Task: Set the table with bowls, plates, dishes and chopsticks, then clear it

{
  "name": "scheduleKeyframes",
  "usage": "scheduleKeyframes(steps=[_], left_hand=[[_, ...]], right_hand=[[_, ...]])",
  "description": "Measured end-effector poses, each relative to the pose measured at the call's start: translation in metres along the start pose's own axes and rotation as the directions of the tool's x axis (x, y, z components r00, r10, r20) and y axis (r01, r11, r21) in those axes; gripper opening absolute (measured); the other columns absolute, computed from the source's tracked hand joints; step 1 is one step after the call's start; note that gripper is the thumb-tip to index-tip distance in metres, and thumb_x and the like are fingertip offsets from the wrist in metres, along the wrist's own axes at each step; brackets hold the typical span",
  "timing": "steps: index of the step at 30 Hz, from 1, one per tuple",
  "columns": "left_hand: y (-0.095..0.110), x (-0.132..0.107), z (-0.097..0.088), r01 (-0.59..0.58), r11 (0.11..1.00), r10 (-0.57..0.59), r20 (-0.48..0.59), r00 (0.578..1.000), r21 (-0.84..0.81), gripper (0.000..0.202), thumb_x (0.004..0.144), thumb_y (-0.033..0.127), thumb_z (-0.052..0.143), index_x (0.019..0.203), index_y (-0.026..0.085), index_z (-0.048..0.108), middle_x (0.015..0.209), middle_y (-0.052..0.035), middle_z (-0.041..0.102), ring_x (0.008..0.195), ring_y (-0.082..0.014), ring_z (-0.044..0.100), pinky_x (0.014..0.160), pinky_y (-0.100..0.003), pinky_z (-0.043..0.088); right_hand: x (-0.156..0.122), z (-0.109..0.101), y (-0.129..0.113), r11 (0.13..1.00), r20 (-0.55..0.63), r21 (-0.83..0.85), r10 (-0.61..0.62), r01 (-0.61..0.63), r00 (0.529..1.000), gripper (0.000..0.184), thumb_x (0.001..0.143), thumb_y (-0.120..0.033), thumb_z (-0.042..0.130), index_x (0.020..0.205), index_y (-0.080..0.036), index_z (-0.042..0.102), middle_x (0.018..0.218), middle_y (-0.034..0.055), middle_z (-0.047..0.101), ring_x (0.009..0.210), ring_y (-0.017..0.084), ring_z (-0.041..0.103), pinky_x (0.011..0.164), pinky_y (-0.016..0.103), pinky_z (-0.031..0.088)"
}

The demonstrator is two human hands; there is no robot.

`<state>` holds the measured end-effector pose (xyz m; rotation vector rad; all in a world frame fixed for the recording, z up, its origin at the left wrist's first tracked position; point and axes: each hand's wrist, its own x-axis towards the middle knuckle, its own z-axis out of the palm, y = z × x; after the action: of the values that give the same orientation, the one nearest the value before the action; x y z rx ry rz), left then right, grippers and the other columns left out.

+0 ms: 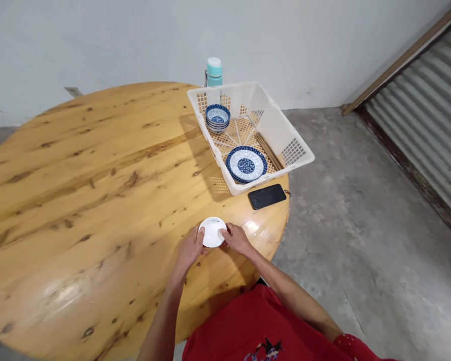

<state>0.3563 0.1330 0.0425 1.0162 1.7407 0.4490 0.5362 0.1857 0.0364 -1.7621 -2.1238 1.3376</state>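
A small round white dish [212, 233] is held between both my hands, over the near part of the wooden table. My left hand [192, 245] grips its left rim, thumb on top and fingers beneath. On the opposite side my right hand [237, 238] pinches the rim the same way. Beyond the hands stands a white plastic basket [296, 150]. It holds a stack of blue-and-white bowls [217, 118], a stack of blue-patterned plates [246, 164] and a bundle of chopsticks [269, 151] along its right side. Whether more dishes lie under the white one is hidden.
A black phone [267, 196] lies near the right edge of the round wooden table [97, 190], just in front of the basket. Behind the basket rises a turquoise thermos bottle [214, 72]. A pale wall stands at the back; concrete floor [345, 210] lies to the right.
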Motion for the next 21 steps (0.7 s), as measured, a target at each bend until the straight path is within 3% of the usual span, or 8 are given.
scheduleKeyframes(steps=[5,8,14,21], left_hand=[[0.006,-0.003,0.006,0.041,0.992,-0.04,0.013,0.999,-0.117,0.052,0.099,0.043,0.031,0.139,0.013,0.046,0.105,-0.0152,0.073,0.062,-0.019,0.071,0.057,-0.028,0.055],[0.009,-0.017,0.007,0.029,0.995,-0.026,0.034,0.999,-0.092,0.05,0.099,0.039,0.033,0.139,0.013,0.047,0.108,-0.0156,0.072,0.064,-0.0176,0.071,0.057,-0.027,0.055],[0.009,-0.058,0.018,-0.119,0.993,0.121,0.064,0.991,-0.026,0.047,0.099,0.04,0.033,0.131,0.014,0.054,0.113,-0.0147,0.071,0.077,-0.0188,0.071,0.058,-0.025,0.055],[0.01,-0.086,0.056,-0.239,0.969,0.227,0.166,0.96,0.061,0.045,0.099,0.043,0.031,0.127,0.017,0.055,0.102,-0.0115,0.072,0.075,-0.02,0.07,0.06,-0.027,0.054]], right_hand=[[-0.003,0.012,0.003,0.979,-0.044,0.189,0.082,-0.073,0.996,0.017,0.088,-0.026,0.056,0.095,-0.014,0.066,0.083,0.0048,0.071,0.063,0.013,0.063,0.059,0.022,0.046],[-0.017,0.021,0.008,0.948,-0.057,0.303,0.118,-0.096,0.991,0.017,0.084,-0.024,0.058,0.096,-0.014,0.066,0.082,0.0042,0.072,0.06,0.013,0.063,0.054,0.021,0.046],[-0.079,0.028,0.015,0.887,-0.169,0.457,0.167,-0.073,0.971,0.027,0.083,-0.026,0.056,0.105,-0.014,0.065,0.076,0.0035,0.07,0.059,0.015,0.065,0.054,0.023,0.05],[-0.148,0.012,0.033,0.798,-0.253,0.601,0.234,-0.037,0.939,0.029,0.078,-0.033,0.058,0.1,-0.015,0.06,0.083,0.0042,0.067,0.062,0.015,0.063,0.05,0.024,0.052]])
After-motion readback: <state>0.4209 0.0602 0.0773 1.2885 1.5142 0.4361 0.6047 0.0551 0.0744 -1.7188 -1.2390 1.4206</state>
